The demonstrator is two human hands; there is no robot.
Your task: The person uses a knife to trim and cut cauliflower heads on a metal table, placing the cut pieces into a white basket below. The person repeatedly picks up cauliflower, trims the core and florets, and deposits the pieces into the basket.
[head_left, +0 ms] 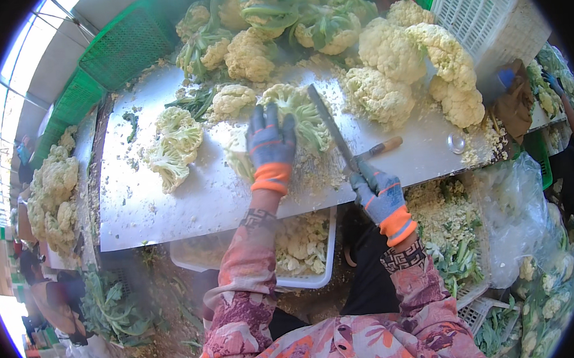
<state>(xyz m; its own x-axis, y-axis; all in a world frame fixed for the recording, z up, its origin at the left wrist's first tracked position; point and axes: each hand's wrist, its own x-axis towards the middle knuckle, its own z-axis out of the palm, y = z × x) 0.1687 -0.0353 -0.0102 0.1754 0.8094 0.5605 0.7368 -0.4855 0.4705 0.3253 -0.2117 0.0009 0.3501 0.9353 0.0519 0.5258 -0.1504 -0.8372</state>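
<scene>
My left hand, in a grey-blue glove with an orange cuff, reaches over the metal table with its fingers stretched out and apart. It lies between a cut cauliflower piece on its left and a cauliflower half on its right, cut face up; whether it touches either is hard to tell. In my gloved right hand a long knife is gripped, its blade pointing away beside the half. More cut cauliflower rests further left. A second tool's wooden handle shows just past my right hand.
Whole cauliflowers are heaped along the far side of the metal table. Under its near edge stands a white tub of florets. Green crates and a white crate border the far side. A small round metal object lies at right.
</scene>
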